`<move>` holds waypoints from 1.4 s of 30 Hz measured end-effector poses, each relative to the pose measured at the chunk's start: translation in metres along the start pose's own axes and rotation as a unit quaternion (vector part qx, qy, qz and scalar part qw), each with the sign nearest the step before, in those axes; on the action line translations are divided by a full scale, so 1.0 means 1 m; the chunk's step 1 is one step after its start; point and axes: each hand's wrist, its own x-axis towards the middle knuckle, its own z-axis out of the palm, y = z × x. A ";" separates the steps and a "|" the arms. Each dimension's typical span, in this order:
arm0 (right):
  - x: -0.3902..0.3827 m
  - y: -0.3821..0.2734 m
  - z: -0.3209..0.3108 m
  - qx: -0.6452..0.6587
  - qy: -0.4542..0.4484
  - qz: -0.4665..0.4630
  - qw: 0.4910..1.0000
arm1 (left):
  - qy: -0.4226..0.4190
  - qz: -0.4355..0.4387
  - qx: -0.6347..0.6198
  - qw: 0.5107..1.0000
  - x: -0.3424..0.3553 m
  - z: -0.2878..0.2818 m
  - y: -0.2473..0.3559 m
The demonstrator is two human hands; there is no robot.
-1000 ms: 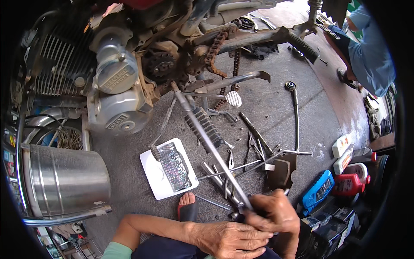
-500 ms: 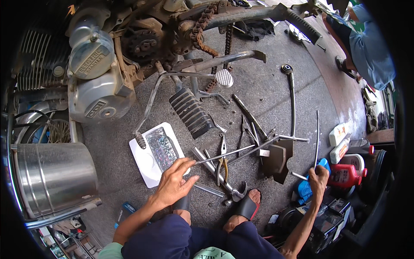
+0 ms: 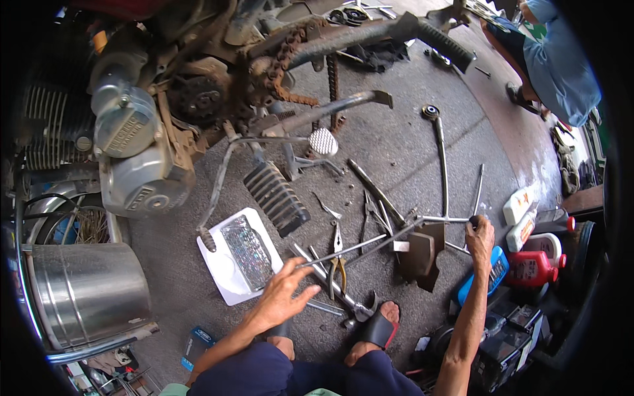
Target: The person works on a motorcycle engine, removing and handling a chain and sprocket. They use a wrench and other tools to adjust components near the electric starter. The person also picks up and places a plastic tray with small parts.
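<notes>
My left hand [image 3: 281, 296] reaches low over the floor, thumb spread away from the fingers. Its fingertips are at the near end of a thin metal rod [image 3: 343, 251]; whether they press on it I cannot tell. My right hand [image 3: 481, 241] is closed around a slim metal T-handle wrench [image 3: 479, 188], its long shaft pointing away from me. A small dark piece shows at those fingers. Beside the left hand are yellow-and-black pliers [image 3: 337, 264], a hammer [image 3: 363, 310] and a white tray [image 3: 221, 280] holding a shiny clear packet [image 3: 244, 251].
A motorcycle engine [image 3: 145, 181] with a rusty chain [image 3: 288, 56] fills the far left. A footrest [image 3: 277, 198] juts over the floor. Ahead lie a ratchet [image 3: 442, 158] and a bent metal plate [image 3: 422, 254]. Bottles [image 3: 528, 267] crowd the right; another person [image 3: 561, 72] is at far right.
My right hand has moved forward with the T-handle wrench, whose shaft shows shorter. The left thumb has shifted right, while the thin rod stays put. The whole view has shifted slightly.
</notes>
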 end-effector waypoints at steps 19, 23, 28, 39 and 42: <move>0.080 -0.395 -0.011 0.185 -0.058 -0.459 0.867 | 0.365 0.259 -0.060 0.893 0.070 -0.131 0.100; 0.067 -0.395 -0.010 0.194 0.030 -0.446 0.873 | 0.410 0.233 -0.084 0.878 0.094 -0.120 0.076; 0.064 -0.404 -0.052 0.152 0.043 -0.482 0.862 | 0.427 0.230 -0.096 0.869 0.099 -0.115 0.070; 0.053 -0.408 -0.079 0.265 -0.146 -0.403 0.864 | 0.457 0.244 -0.134 0.845 0.058 -0.105 0.052; 0.025 -0.377 -0.070 0.344 -0.086 -0.346 0.869 | 0.466 0.264 0.042 0.843 0.000 -0.087 0.006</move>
